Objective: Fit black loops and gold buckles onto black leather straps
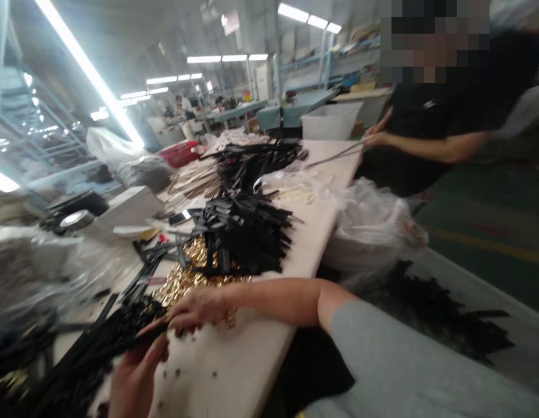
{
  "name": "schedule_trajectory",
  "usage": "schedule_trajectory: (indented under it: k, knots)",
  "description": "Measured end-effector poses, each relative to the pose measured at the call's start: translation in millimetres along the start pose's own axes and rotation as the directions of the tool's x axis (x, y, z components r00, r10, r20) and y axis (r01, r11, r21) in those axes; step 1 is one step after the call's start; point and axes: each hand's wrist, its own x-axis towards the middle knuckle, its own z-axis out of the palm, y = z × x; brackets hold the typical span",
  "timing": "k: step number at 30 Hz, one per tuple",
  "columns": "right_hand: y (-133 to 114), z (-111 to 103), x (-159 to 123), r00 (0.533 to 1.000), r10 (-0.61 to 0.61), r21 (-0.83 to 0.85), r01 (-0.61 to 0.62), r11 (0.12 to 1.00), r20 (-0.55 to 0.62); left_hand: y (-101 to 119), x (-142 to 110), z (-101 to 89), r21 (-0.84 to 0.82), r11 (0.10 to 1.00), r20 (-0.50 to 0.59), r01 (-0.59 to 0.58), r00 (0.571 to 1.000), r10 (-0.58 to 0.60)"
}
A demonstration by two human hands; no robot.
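My left hand (pixel 132 377) is at the bottom left, closed around the end of a black strap (pixel 121 342) from a bundle of black straps (pixel 69 371). My right hand (pixel 200 310) reaches across the pale table (pixel 234 360), fingers curled and pinching at the same strap's end; whether it holds anything small is too blurred to make out. A heap of gold metal fittings (pixel 186 278) lies just behind my right hand. One gold fitting (pixel 230 318) lies under my right wrist.
A pile of black strips (pixel 243 232) lies mid-table and another (pixel 256 159) farther back. A clear plastic bag (pixel 369 232) hangs at the table's right edge. A person in black (pixel 430 133) works at the far end. Tape rolls (pixel 75 212) and a white box (pixel 130 209) are at left.
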Motion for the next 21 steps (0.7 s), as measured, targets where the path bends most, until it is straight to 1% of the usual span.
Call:
schedule_trajectory:
  k: [2, 4, 6, 7, 9, 11, 12, 14, 17, 19, 21]
  knots:
    - [-8.9, -3.8, -3.4, 0.995, -0.051, -0.119, 0.041, 0.992, -0.081, 8.4, -13.7, -16.1, 0.016, 1.0, -0.014, -0.004, 1.0, 0.004]
    - [-7.6, -11.5, -0.8, 0.977, -0.125, -0.212, 0.086, 0.973, -0.175, 8.9, -10.7, -22.2, 0.042, 0.997, -0.062, -0.058, 0.996, 0.06]
    - [-0.5, -17.4, 4.7, 0.951, -0.184, -0.237, 0.124, 0.963, -0.248, 1.6, -1.6, -26.8, 0.201, 0.974, -0.074, -0.104, 0.99, 0.121]
    - [3.0, -18.8, 6.9, 0.943, -0.197, -0.233, 0.135, 0.963, -0.268, -2.3, 1.9, -29.4, 0.317, 0.939, -0.047, -0.136, 0.986, 0.159]
    - [7.5, -19.3, 8.9, 0.933, -0.204, -0.226, 0.139, 0.964, -0.296, -7.3, 5.0, -34.7, 0.53, 0.82, 0.045, -0.217, 0.972, 0.229]
    - [9.2, -18.9, 9.2, 0.927, -0.206, -0.235, 0.135, 0.963, -0.314, -9.5, 5.5, -39.8, 0.653, 0.699, 0.122, -0.291, 0.951, 0.283]
    - [9.6, -18.8, 9.2, 0.923, -0.209, -0.243, 0.132, 0.961, -0.322, -10.4, 5.9, -42.6, 0.685, 0.66, 0.133, -0.309, 0.943, 0.304]
    - [9.8, -18.7, 9.3, 0.922, -0.207, -0.249, 0.127, 0.96, -0.328, -13.3, 8.0, -49.5, 0.728, 0.613, 0.108, -0.306, 0.935, 0.339]
    - [9.0, -17.6, 9.3, 0.933, -0.191, -0.236, 0.12, 0.964, -0.305, -17.5, 11.8, -61.0, 0.773, 0.575, 0.046, -0.267, 0.928, 0.37]
    - [8.0, -16.5, 9.0, 0.935, -0.192, -0.226, 0.126, 0.966, -0.298, -17.0, 12.7, -65.5, 0.79, 0.571, -0.004, -0.224, 0.929, 0.369]
    - [7.2, -16.3, 8.6, 0.932, -0.199, -0.222, 0.134, 0.966, -0.303, -12.9, 12.5, -64.3, 0.784, 0.59, -0.045, -0.194, 0.93, 0.365]
